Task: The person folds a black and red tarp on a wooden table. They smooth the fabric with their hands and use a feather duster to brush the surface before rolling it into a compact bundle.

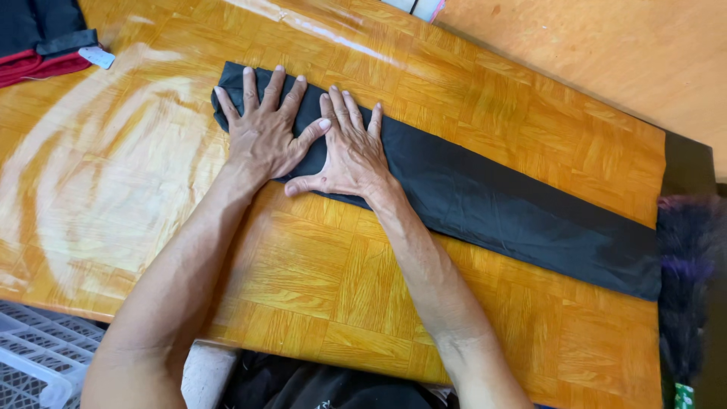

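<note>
At the near end of the folded black cloth, both hands lie flat, grip wide open, nothing clamped. The left hand spreads its fingers over the cloth's end; the right hand presses just beside it, thumbs almost touching. The cloth runs as a long strip across the glossy orange wooden table. More dark and red fabric sits at the far corner.

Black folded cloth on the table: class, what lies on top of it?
Both hands lie flat on the black folded cloth: left hand at its end, right hand beside it. The cloth beneath the palms is hidden.
</note>
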